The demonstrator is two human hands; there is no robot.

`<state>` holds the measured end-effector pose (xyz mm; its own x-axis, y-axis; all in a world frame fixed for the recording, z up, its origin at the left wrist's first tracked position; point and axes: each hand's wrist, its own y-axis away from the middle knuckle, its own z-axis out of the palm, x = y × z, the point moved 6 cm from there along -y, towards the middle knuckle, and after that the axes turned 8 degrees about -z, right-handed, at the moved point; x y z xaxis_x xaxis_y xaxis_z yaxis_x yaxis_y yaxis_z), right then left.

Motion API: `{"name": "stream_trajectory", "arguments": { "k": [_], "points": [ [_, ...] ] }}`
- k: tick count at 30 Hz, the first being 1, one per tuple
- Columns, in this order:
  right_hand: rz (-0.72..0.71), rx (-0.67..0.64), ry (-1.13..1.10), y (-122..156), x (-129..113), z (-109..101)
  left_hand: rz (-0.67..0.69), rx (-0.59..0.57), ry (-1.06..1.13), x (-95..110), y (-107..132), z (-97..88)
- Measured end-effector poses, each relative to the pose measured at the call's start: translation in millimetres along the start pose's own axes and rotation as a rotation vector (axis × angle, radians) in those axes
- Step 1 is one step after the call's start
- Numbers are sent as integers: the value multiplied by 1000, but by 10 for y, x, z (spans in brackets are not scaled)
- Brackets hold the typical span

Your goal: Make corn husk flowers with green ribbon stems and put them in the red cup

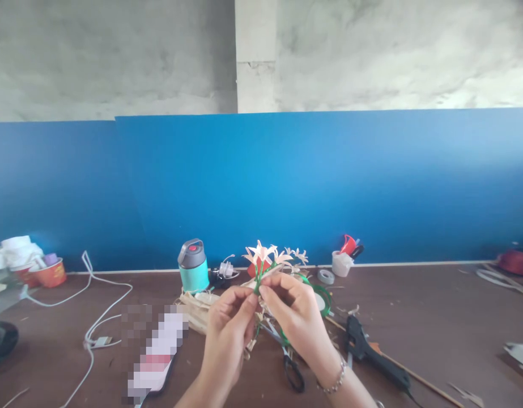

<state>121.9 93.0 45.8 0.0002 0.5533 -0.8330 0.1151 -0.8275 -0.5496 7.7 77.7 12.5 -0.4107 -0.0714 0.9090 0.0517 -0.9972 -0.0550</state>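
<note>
Both hands meet over the middle of the brown table (pixel 435 317), pinching the green stems of a small bunch of pale paper flowers (pixel 261 254). My left hand (pixel 228 334) grips the stems from the left with thumb and fingers closed. My right hand (pixel 296 317), with a bracelet at the wrist, pinches the same stems from the right. The blooms stand upright above my fingertips. Under the hands lie black-handled scissors (pixel 292 368) and a coil of green wire (pixel 323 294).
A teal bottle (pixel 193 266) stands behind the hands. A black glue gun (pixel 367 348) lies to the right, with a tape roll (pixel 326 276) and a white cup (pixel 341 262) further back. White cables (pixel 91 306) and red bowls (pixel 49 273) sit on the left. A blue wall panel (pixel 286 187) backs the table.
</note>
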Motion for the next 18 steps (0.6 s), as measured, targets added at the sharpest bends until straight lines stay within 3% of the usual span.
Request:
{"name": "stream_trajectory", "arguments": {
  "k": [12, 18],
  "points": [
    [143, -129, -348, -60, 105, -7, -180, -200, 204, -15, -24, 89],
    [103, -186, -476, -75, 76, -20, -368, -324, 338, -102, -3, 142]
  ]
}}
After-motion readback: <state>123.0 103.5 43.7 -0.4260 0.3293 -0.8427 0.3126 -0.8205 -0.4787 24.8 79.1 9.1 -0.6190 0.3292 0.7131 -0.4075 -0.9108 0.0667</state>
